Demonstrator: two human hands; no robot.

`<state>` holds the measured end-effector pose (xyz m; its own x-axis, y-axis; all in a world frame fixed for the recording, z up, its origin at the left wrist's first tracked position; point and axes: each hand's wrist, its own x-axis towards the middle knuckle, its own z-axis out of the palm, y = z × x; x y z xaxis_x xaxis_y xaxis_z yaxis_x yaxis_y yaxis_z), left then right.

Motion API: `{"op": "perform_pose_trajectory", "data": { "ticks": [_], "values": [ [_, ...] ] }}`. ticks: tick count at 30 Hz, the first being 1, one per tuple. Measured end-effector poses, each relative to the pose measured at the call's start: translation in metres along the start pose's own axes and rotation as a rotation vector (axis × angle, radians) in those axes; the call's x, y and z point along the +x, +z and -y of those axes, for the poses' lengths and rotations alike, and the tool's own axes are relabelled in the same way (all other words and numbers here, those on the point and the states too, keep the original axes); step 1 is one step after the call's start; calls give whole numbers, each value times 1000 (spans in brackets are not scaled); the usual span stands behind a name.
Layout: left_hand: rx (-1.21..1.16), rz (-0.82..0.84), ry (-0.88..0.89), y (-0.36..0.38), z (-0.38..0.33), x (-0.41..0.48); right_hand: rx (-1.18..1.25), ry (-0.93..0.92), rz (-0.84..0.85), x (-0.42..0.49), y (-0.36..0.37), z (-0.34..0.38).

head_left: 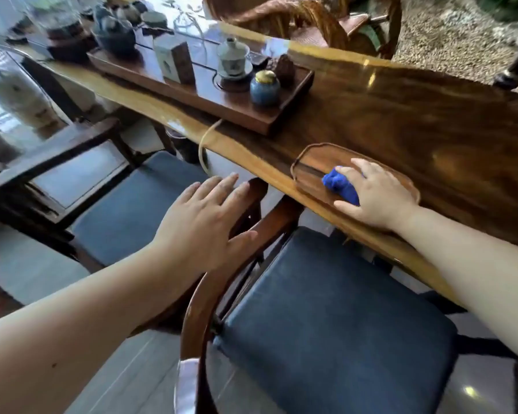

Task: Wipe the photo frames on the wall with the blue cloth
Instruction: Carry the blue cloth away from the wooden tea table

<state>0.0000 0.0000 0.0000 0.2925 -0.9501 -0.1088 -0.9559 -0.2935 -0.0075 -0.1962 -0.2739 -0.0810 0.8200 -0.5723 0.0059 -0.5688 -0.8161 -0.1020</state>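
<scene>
The blue cloth lies bunched in a small wad on the shallow wooden tray at the near edge of the tabletop, its long axis running from the far left down to the near right, one end poking out past the fingertips toward the tea things and the other tucked under the palm. The right hand covers it, fingers curled over the top and thumb at the near side, closing on the cloth though whether the grip is firm I cannot tell. The left hand hovers flat with its fingers spread and holding nothing, above the curved wooden back of the chair pushed under the tabletop. The likely trouble is the tray: it sits close to the edge, so a sideways drag instead of a clean lift could slide it off onto the chair seat. A loose pinch could also let the wad unfold and drop. No photo frames or wall are in view, so wiping has not begun.
</scene>
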Motion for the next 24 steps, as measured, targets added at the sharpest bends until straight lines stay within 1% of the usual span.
{"op": "perform_pose_trajectory", "data": {
  "ticks": [5, 7, 8, 12, 16, 20, 24],
  "values": [
    [-31, -18, -1, 20, 3, 17, 26, 123, 221, 15, 23, -27],
    [-42, -19, 10, 27, 3, 16, 72, 147, 238, 17, 28, -29],
    [-52, -17, 11, 29, 5, 16, 83, 152, 220, 19, 28, -28],
    [-41, -5, 14, 35, 7, 14, 37, 149, 59, 23, 28, -19],
    [-11, -35, 30, 29, 9, 4, 74, 144, -31, 18, 16, 3],
    [38, -97, -18, 2, 28, -26, 163, -33, -124, 11, -15, 56],
    [140, -107, -127, -35, 58, -71, 232, -231, -183, 12, -58, 134]
  ]
}}
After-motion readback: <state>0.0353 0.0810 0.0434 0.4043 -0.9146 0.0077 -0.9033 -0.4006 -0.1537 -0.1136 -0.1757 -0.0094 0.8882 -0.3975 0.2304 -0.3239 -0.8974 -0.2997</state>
